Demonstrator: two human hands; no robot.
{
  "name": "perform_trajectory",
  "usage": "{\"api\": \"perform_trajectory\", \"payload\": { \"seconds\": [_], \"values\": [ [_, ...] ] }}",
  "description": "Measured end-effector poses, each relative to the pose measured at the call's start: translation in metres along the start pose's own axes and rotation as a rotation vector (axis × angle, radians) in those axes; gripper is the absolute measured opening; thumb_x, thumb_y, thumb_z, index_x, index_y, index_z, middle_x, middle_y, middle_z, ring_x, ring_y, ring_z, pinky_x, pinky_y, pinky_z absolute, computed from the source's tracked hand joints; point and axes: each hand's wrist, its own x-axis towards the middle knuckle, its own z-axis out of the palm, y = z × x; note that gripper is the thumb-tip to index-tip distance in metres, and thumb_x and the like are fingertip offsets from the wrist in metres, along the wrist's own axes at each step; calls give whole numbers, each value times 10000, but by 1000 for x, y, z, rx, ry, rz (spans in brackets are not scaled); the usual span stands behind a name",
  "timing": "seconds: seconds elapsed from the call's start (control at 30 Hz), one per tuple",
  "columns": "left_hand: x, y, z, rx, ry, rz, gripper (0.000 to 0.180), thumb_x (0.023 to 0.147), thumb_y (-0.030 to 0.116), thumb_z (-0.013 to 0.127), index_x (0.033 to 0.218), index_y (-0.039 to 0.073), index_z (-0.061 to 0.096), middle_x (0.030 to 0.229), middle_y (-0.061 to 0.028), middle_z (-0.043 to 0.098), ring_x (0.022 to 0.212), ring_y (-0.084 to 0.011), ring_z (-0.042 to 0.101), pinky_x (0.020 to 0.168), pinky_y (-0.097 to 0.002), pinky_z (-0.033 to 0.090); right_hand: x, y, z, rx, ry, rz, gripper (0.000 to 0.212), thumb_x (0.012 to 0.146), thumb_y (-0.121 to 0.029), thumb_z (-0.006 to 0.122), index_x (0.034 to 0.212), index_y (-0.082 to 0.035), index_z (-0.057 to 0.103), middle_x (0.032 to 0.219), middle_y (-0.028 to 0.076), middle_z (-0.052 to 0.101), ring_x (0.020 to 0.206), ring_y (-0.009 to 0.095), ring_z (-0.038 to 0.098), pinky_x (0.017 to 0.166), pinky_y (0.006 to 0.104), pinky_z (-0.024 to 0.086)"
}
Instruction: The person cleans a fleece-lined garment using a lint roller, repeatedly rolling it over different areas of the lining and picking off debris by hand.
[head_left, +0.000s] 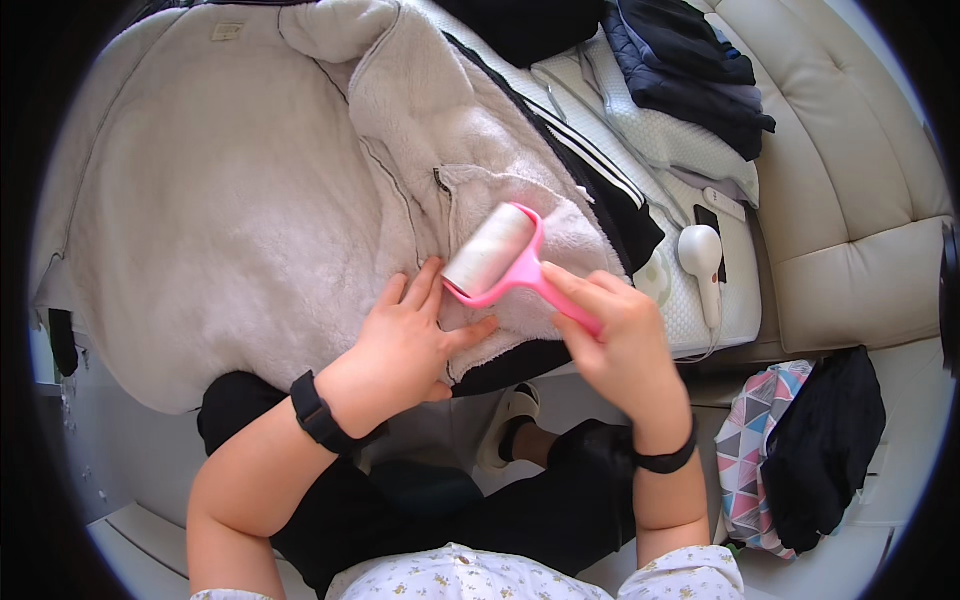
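A pink-handled lint roller (497,252) is gripped by its handle in my right hand (618,335). Its pale, slightly blurred roll rests on or just over the fleece lining near the garment's right edge. Beneath it spreads a large cream fleece-lined garment (240,190), laid with the lining up and dark fabric showing at its edges. My left hand (408,335) lies on the fleece just left of the roller, fingers spread and pressing the cloth. Whether the roll touches the fleece I cannot tell.
Folded dark clothes (690,75) are stacked at the back right. A white handheld device (700,255) with a cord lies near a dark phone-like slab and a pale remote. Beside these runs a beige sofa (850,170). A triangle-patterned cloth (755,450) and black cloth (825,450) lie lower right.
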Motion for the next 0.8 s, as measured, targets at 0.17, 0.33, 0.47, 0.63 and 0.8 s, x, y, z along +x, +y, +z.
{"api": "perform_trajectory", "payload": {
  "seconds": [0.17, 0.33, 0.47, 0.63, 0.8],
  "values": [
    [-2, 5, -1, 53, 47, 22, 882, 585, 438, 843, 1388, 372, 486, 1397, -340, 404, 1384, -408, 326, 1050, -491, 327, -42, 17, -112, -59, -208, 103, 386, 680, -16, 717, 1066, -45, 710, 734, 155, 598, 654, 313, 590, 607, 348, 450],
    [0, 5, -7, -22, 85, 44, 817, 638, 400, 829, 1383, 347, 499, 1385, -361, 400, 1372, -443, 327, 1050, -514, 329, -71, 15, -128, 256, 280, 217, 432, 762, 26, 702, 1191, 26, 651, 875, 36, 605, 789, 101, 529, 705, 218, 410],
    [-3, 0, -20, -242, 139, 20, 682, 711, 318, 795, 1340, 209, 555, 1367, -317, 451, 1337, -443, 378, 1050, -518, 355, -49, 23, -102, 404, 504, 221, 426, 815, 1, 677, 1238, 17, 623, 979, 33, 628, 866, 82, 556, 777, 195, 423],
    [12, -3, -44, -455, 212, -32, 578, 750, 240, 757, 1272, 70, 577, 1378, -199, 498, 1330, -363, 418, 1053, -489, 378, -35, 41, -87, 446, 462, 202, 352, 846, -37, 665, 1194, 10, 639, 960, 43, 647, 849, 81, 572, 763, 202, 438],
    [17, 0, -24, -154, 190, 110, 586, 742, 204, 753, 1267, 40, 551, 1381, -150, 503, 1334, -325, 416, 1078, -478, 357, -11, 38, -47, 388, 305, 61, 348, 837, -49, 662, 1184, -33, 657, 883, 104, 671, 730, 152, 603, 672, 275, 472]
  ]
}}
